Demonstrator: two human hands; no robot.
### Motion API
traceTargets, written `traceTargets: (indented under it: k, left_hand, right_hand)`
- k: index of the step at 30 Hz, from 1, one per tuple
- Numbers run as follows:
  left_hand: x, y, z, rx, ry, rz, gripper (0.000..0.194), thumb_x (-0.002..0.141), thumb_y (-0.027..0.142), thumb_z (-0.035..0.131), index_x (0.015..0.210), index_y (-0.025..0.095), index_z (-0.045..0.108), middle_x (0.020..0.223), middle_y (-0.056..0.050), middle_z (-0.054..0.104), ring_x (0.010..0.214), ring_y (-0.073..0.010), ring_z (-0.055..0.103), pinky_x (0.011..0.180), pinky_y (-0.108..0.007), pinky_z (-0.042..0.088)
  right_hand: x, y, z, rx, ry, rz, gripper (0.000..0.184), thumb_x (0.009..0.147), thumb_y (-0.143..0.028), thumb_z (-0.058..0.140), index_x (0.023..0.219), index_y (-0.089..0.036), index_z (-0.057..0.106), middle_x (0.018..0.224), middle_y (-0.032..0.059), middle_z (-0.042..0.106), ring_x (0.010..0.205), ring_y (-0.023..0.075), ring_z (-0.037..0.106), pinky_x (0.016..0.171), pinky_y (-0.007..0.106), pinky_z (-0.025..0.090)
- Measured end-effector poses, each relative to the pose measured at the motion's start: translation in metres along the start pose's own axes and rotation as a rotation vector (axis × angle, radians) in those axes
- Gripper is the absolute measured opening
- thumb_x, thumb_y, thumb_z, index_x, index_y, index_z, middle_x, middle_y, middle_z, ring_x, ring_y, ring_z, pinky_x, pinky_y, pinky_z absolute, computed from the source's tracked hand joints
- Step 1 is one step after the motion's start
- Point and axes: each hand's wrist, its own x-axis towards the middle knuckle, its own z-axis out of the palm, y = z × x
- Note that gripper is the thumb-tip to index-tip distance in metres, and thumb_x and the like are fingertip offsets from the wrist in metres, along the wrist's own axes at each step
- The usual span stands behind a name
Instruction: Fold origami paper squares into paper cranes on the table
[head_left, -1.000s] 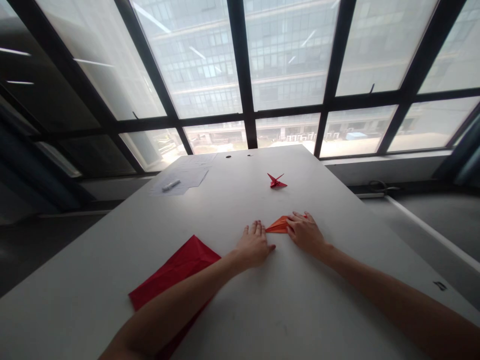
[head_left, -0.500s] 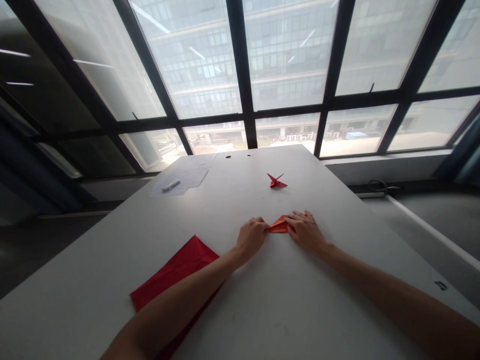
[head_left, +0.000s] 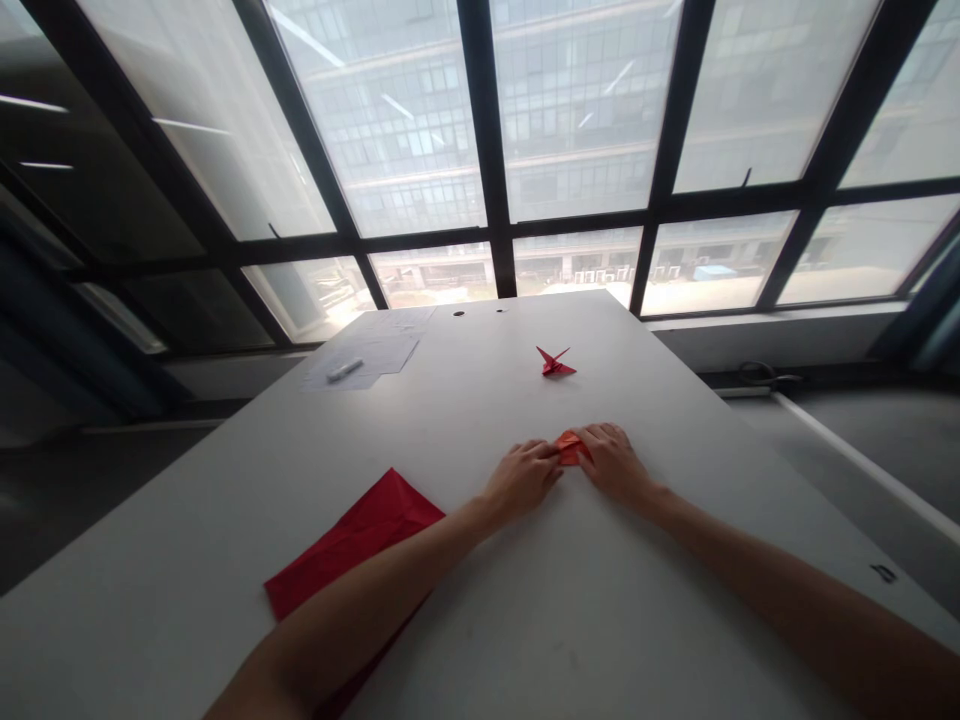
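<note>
A small folded orange paper (head_left: 568, 446) lies on the white table (head_left: 525, 620), pinched between my two hands. My left hand (head_left: 521, 478) has its fingers curled onto the paper's left end. My right hand (head_left: 611, 462) covers and presses the right part, so most of the paper is hidden. A finished red paper crane (head_left: 555, 363) stands further back on the table. A stack of red paper sheets (head_left: 352, 545) lies under my left forearm.
White sheets with a marker (head_left: 343, 370) lie at the far left corner of the table. Two small holes (head_left: 458, 313) are near the far edge. Large windows with dark frames (head_left: 487, 200) rise behind the table.
My left hand slid right and closed on the orange paper's left tip. The paper's long left point has been folded in, so much less orange shows.
</note>
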Motion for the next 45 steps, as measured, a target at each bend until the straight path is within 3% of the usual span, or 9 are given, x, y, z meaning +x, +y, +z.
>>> traceTargets:
  k: [4, 10, 18, 23, 31, 36, 39, 42, 45]
  left_hand:
    - [0.000, -0.005, 0.002, -0.024, -0.033, -0.006, 0.025, 0.096, 0.031, 0.050, 0.113, 0.024, 0.067, 0.118, -0.006, 0.067, 0.111, -0.0214, 0.058, 0.096, -0.036, 0.045]
    - [0.002, -0.015, 0.007, -0.104, 0.012, -0.003, 0.024, 0.096, 0.032, 0.051, 0.109, 0.026, 0.070, 0.109, -0.004, 0.072, 0.105, -0.0196, 0.062, 0.096, -0.034, 0.044]
    - [0.006, -0.019, 0.010, -0.197, 0.043, -0.069, 0.029, 0.094, 0.024, 0.050, 0.115, 0.030, 0.069, 0.102, -0.003, 0.073, 0.099, -0.0175, 0.064, 0.093, -0.030, 0.045]
    - [0.007, -0.019, 0.010, -0.229, 0.029, -0.117, 0.037, 0.090, 0.016, 0.051, 0.120, 0.030, 0.067, 0.098, -0.002, 0.073, 0.093, -0.0171, 0.063, 0.090, -0.028, 0.046]
    - [0.004, -0.011, 0.001, -0.048, -0.058, 0.013, 0.038, 0.090, 0.013, 0.049, 0.118, 0.031, 0.067, 0.113, -0.003, 0.068, 0.106, -0.0195, 0.057, 0.099, -0.035, 0.040]
    - [0.002, 0.001, -0.007, 0.028, -0.092, 0.037, 0.031, 0.094, 0.019, 0.046, 0.119, 0.024, 0.064, 0.115, -0.007, 0.067, 0.109, -0.0219, 0.056, 0.101, -0.038, 0.038]
    - [0.002, 0.003, -0.010, 0.051, -0.102, 0.064, 0.028, 0.095, 0.020, 0.044, 0.116, 0.022, 0.063, 0.116, -0.008, 0.066, 0.111, -0.0223, 0.056, 0.101, -0.038, 0.037]
    - [0.001, 0.004, -0.012, 0.059, -0.099, 0.073, 0.027, 0.096, 0.021, 0.043, 0.113, 0.021, 0.063, 0.112, -0.008, 0.067, 0.108, -0.0217, 0.056, 0.100, -0.037, 0.038]
    - [0.001, 0.004, -0.012, 0.057, -0.098, 0.061, 0.026, 0.096, 0.022, 0.043, 0.111, 0.021, 0.064, 0.109, -0.008, 0.067, 0.107, -0.0217, 0.057, 0.099, -0.037, 0.039]
  right_hand:
    - [0.004, 0.016, -0.009, 0.118, 0.063, -0.126, 0.022, 0.089, -0.019, 0.057, 0.105, -0.026, 0.070, 0.110, 0.0067, 0.066, 0.105, 0.0232, 0.055, 0.099, 0.040, 0.036]
    - [0.005, 0.028, -0.017, 0.136, -0.063, -0.329, 0.013, 0.092, -0.029, 0.060, 0.086, -0.026, 0.072, 0.100, 0.0051, 0.068, 0.102, 0.0210, 0.056, 0.100, 0.041, 0.029]
    - [0.010, 0.015, -0.014, 0.063, -0.085, -0.261, 0.030, 0.099, -0.020, 0.037, 0.091, -0.021, 0.066, 0.093, 0.0052, 0.070, 0.094, 0.0187, 0.056, 0.099, 0.037, 0.027]
    - [0.015, 0.010, -0.009, 0.042, -0.042, -0.156, 0.021, 0.096, -0.020, 0.045, 0.097, -0.022, 0.066, 0.093, 0.0048, 0.070, 0.096, 0.0205, 0.056, 0.094, 0.034, 0.031]
    - [0.016, 0.018, 0.005, 0.008, -0.009, 0.072, 0.017, 0.091, -0.028, 0.056, 0.103, -0.022, 0.066, 0.108, 0.0078, 0.062, 0.104, 0.0231, 0.052, 0.090, 0.034, 0.036]
    - [0.016, 0.022, 0.008, 0.033, -0.031, 0.023, 0.030, 0.091, -0.016, 0.050, 0.114, -0.026, 0.067, 0.119, 0.0073, 0.063, 0.110, 0.0225, 0.053, 0.096, 0.038, 0.034]
    - [0.015, 0.023, 0.002, 0.045, -0.075, -0.120, 0.036, 0.091, -0.010, 0.048, 0.115, -0.028, 0.067, 0.127, 0.0064, 0.063, 0.118, 0.0219, 0.052, 0.102, 0.041, 0.030]
    - [0.011, 0.025, -0.005, 0.051, -0.140, -0.261, 0.040, 0.091, -0.009, 0.047, 0.122, -0.029, 0.063, 0.131, 0.0042, 0.062, 0.126, 0.0199, 0.050, 0.110, 0.044, 0.023]
    - [0.007, 0.029, -0.006, 0.040, -0.178, -0.258, 0.041, 0.093, -0.012, 0.047, 0.127, -0.030, 0.060, 0.134, 0.0047, 0.061, 0.132, 0.0209, 0.046, 0.113, 0.047, 0.022]
